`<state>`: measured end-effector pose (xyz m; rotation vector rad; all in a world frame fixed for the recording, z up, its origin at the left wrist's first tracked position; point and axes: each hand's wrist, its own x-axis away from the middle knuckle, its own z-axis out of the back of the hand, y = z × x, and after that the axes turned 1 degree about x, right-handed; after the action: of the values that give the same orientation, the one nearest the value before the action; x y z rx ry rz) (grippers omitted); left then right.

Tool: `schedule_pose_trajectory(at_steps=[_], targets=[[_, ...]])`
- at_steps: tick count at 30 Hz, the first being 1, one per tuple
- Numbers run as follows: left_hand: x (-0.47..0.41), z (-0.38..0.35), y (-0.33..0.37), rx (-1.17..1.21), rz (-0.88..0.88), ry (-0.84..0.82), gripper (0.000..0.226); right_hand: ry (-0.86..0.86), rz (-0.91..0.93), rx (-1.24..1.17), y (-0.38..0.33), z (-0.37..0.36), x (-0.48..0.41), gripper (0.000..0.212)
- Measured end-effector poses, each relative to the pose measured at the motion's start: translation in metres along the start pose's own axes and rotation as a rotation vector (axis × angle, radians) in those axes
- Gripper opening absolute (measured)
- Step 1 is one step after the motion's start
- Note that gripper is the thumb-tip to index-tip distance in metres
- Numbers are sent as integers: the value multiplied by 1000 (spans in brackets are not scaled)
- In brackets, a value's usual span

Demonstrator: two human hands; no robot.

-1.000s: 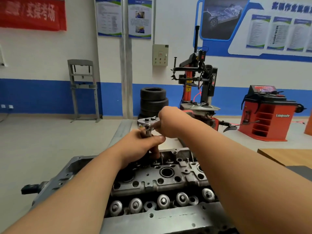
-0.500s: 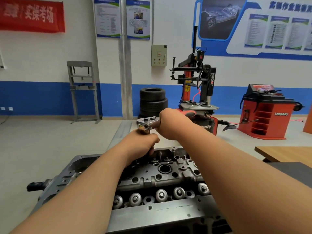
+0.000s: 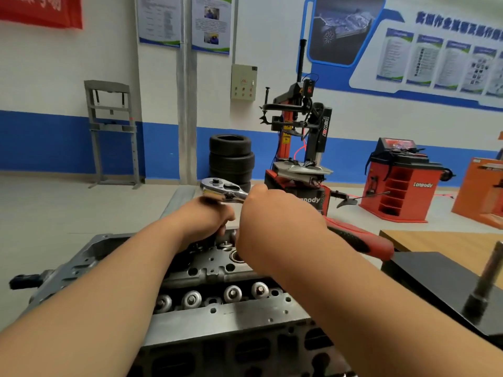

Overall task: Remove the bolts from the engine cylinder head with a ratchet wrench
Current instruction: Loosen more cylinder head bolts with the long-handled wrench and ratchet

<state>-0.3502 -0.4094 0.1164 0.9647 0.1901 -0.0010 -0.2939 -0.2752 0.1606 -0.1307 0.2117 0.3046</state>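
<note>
The ratchet wrench [image 3: 221, 190] is hovering over the far side of the cylinder head [image 3: 215, 276], near centre. The right hand [image 3: 272, 227] is gripping its shaft (red grip pointing right). The left hand [image 3: 202, 221] is curling under its head; I cannot tell what it is holding. Tyres [image 3: 231, 156] are standing far behind.

Lit brightly and evenly by diffuse indoor light; left only soft, faint shadows. Caught small glints on the head of the ratchet wrench [image 3: 223, 190]. Smeared the wall posters [image 3: 435, 58] and frame corners with blur. Bowed straight lines outward near the edges.
</note>
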Motion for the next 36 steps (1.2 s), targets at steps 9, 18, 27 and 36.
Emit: schedule_pose_trajectory(at_steps=[9,18,27,36], targets=[[-7,12,-12,171,7,-197,33,45,58,26,15,-10,-104,16],[-9,24,-12,245,69,-319,25,-37,205,-33,-3,-11,-124,19],[4,0,1,-11,132,30,56,31,-31,-18,7,-9,-95,3],[4,-6,8,-137,59,122,22,31,41,86,-6,-6,16,52]])
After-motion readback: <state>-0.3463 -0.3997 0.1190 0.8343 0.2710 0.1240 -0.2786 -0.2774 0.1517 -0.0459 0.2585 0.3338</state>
